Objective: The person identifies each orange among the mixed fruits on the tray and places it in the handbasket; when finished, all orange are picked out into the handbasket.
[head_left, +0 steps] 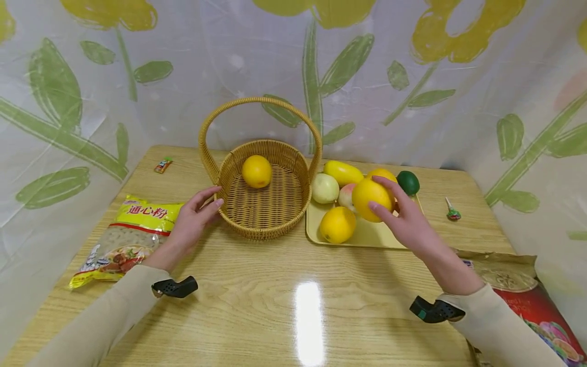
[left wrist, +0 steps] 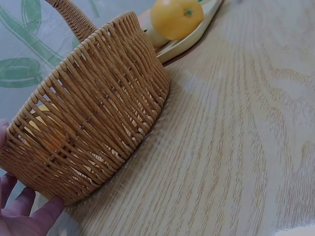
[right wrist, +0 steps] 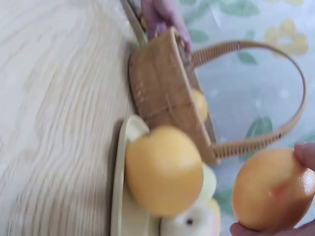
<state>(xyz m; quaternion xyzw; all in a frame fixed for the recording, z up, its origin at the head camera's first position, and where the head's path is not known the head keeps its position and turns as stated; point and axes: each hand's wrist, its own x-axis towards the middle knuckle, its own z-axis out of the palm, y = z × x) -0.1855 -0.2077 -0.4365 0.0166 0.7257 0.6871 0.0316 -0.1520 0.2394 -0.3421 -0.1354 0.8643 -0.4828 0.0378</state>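
A wicker basket point(head_left: 238, 216) with a hoop handle stands mid-table and holds one orange point(head_left: 257, 171). My left hand point(head_left: 194, 216) rests against its left wall with straight fingers; the same wall point(left wrist: 93, 128) fills the left wrist view. My right hand point(head_left: 403, 214) grips an orange point(head_left: 370, 199) lifted above the yellow tray point(head_left: 367, 235), also seen as the orange point(right wrist: 270, 189) in the right wrist view. On the tray lie another orange point(head_left: 337, 224), a pale apple point(head_left: 324, 188), a peach, a mango point(head_left: 343, 172) and an avocado point(head_left: 408, 182).
A yellow pasta packet point(head_left: 126, 237) lies left of the basket. A small sweet wrapper point(head_left: 162, 164) sits at the far left, a lollipop point(head_left: 453, 210) at the right. A red bag point(head_left: 527, 300) lies near the right front corner. A floral curtain backs the table.
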